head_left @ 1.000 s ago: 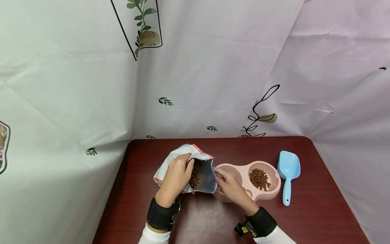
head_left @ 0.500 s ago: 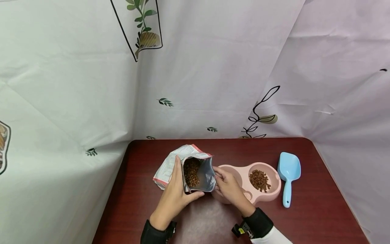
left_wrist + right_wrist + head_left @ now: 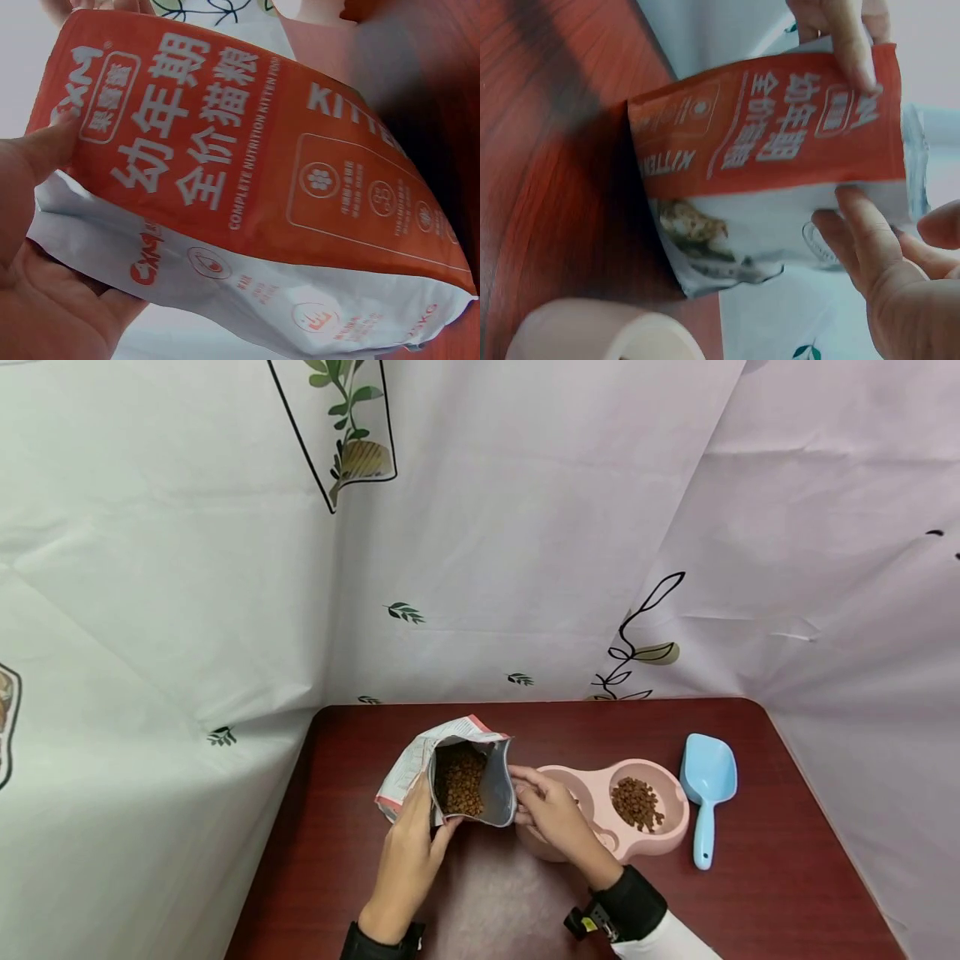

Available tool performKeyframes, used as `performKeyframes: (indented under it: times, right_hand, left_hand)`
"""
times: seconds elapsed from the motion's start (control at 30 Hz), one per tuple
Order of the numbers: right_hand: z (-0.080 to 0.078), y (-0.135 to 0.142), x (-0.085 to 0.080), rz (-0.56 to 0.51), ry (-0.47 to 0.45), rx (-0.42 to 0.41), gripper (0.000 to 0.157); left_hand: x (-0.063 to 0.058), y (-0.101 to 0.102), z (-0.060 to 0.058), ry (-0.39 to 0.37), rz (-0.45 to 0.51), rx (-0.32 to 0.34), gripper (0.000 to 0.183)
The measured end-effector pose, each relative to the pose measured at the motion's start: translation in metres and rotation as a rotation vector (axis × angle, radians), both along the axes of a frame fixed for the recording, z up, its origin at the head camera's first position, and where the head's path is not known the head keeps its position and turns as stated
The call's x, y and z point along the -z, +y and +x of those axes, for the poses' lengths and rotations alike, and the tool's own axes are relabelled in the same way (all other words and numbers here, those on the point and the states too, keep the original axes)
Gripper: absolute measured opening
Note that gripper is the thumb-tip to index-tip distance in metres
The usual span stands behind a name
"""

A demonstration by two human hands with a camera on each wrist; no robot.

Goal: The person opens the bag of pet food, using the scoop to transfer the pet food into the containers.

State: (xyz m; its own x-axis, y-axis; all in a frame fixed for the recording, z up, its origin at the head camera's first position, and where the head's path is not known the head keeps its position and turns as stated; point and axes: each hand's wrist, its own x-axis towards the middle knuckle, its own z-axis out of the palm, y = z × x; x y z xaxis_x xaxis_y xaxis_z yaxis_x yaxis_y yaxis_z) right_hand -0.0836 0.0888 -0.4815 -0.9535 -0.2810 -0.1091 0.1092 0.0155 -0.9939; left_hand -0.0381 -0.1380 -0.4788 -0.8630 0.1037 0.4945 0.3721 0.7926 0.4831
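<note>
A red and white bag of kitten food (image 3: 420,758) leans over the table in the head view, its mouth facing the camera. Brown kibble (image 3: 461,783) shows inside against the silvery lining. My left hand (image 3: 408,852) grips the mouth's left and near edge. In the left wrist view, that thumb lies on the red front (image 3: 202,142) and the fingers lie against the white side. At the right edge is my right hand (image 3: 551,814). In the right wrist view, its fingers (image 3: 870,236) touch the bag nearly straight, while the thumb stands apart from it.
A pink double bowl (image 3: 600,777) stands on the dark red table (image 3: 757,877), to the right of the bag. Its right hollow holds kibble (image 3: 636,803); my right hand partly hides the left hollow. A light blue scoop (image 3: 708,768) lies beyond it, at the right.
My left hand has shifted from over the bag's top to its near left edge. The mouth has opened wider, showing more kibble, and moved slightly left. My right hand has shifted slightly left.
</note>
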Motion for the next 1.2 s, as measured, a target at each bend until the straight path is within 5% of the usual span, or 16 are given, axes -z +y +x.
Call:
performKeyframes:
  times: [0.3,0.47,0.63,0.9,1.07,1.2]
  right_hand:
    - [-0.021,0.007,0.004,0.170,0.169,0.108,0.040]
    - [-0.035,0.007,0.002,0.224,0.255,0.021,0.048]
    - [-0.044,0.006,-0.001,0.291,0.356,-0.077,0.047]
    - [-0.039,0.002,-0.005,0.326,0.493,-0.091,0.033]
    - [-0.036,0.001,-0.005,0.288,0.568,-0.090,0.028]
    - [-0.032,0.002,-0.004,0.244,0.595,-0.076,0.027]
  left_hand:
    - [0.007,-0.004,0.007,0.088,-0.052,0.046,0.071]
    - [0.008,-0.006,0.012,0.139,-0.089,0.060,0.066]
    - [0.007,-0.014,0.010,0.191,-0.026,0.091,0.050]
    - [0.001,-0.033,0.006,0.211,0.051,0.114,0.046]
    - [-0.003,-0.045,0.004,0.199,0.104,0.106,0.018]
    - [-0.003,-0.050,0.004,0.194,0.171,0.107,0.013]
